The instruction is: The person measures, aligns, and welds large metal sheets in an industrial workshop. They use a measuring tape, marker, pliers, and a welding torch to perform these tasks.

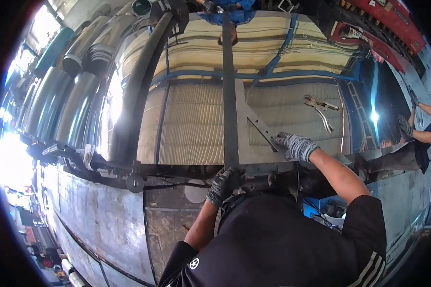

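Note:
My left hand [221,186], in a grey knit glove, is closed round the near end of a long flat dark metal bar [230,95]. The bar runs straight away from me across a mirror-bright metal sheet [191,138]. Against the bar's right side lies a flat grey metal set square [244,138] with a sloping edge, a triangular cut-out and small holes. My right hand [296,146], also gloved, grips the set square's sloping edge near its lower right corner; the fingertips are partly hidden. Locking pliers [322,109] lie on the sheet, beyond my right hand.
A co-worker in blue [244,14] is at the bar's far end. Another person's gloved hands [406,125] are at the right edge. A thick dark roller [141,91] crosses the left side. Rolled shiny sheets [48,103] stand farther left. Red machinery [392,19] is at upper right.

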Action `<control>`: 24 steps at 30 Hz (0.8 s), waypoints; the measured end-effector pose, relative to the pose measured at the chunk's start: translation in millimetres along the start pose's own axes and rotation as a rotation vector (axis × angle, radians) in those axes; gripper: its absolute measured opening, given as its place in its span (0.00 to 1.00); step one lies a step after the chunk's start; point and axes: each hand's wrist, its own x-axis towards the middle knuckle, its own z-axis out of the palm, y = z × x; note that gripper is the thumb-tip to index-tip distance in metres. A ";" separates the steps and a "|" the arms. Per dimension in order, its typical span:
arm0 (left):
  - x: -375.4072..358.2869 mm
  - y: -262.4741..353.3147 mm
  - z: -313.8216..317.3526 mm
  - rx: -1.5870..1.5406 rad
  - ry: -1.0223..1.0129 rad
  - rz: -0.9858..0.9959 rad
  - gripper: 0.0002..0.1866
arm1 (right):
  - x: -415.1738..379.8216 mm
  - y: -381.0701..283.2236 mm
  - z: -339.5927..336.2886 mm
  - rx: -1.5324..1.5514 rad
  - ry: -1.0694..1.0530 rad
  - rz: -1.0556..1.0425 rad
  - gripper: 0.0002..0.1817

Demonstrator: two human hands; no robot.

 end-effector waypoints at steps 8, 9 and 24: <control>7.9 5.8 -1.1 0.198 -0.003 0.120 0.15 | 2.3 1.2 -3.0 0.119 -0.025 -0.006 0.43; 6.0 5.3 3.3 -0.608 0.053 -0.343 0.14 | 2.2 0.0 -2.4 0.057 0.015 -0.021 0.45; 2.6 8.2 1.6 -0.483 0.020 -0.169 0.10 | -1.2 -11.1 -17.9 0.088 -0.065 0.047 0.49</control>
